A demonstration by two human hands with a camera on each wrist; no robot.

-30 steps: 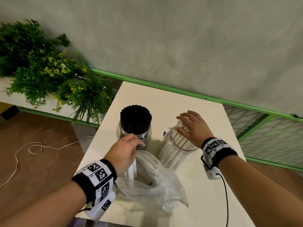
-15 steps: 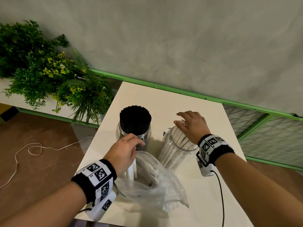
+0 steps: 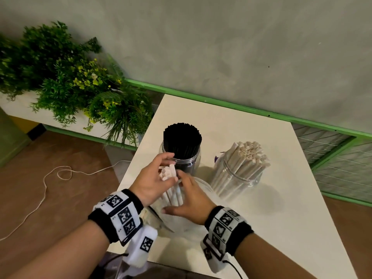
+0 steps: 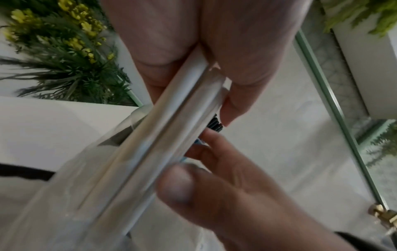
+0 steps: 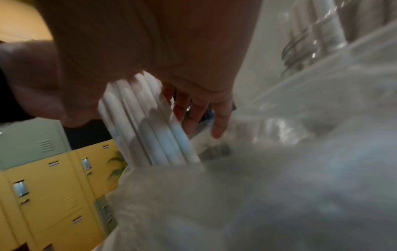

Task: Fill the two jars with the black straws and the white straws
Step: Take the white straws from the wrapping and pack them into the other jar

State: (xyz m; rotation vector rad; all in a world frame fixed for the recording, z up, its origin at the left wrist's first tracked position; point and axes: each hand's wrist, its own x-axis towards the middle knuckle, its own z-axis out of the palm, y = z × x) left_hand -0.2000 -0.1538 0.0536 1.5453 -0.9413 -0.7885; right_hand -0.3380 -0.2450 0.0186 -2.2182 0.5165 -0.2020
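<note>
A: Holding a small bunch of white straws (image 3: pixel 171 179) upright in the left hand (image 3: pixel 153 181), fingers curled round them, just near of the black straws (image 3: pixel 182 140) jar (image 3: pixel 180 158). Right hand (image 3: pixel 190 200) open, fingers straight, flat against the bunch and the clear plastic bag (image 3: pixel 199 186).

B: Light stuff, right? Probably stiff but easy to crush, and slick enough to fan out of a loose grip.

A: Yep. Best pinched round the middle, all together. Headed for the white straws jar (image 3: pixel 238 178) on the right of the tabletop (image 3: pixel 261 218), already pretty packed and leaning.
</note>
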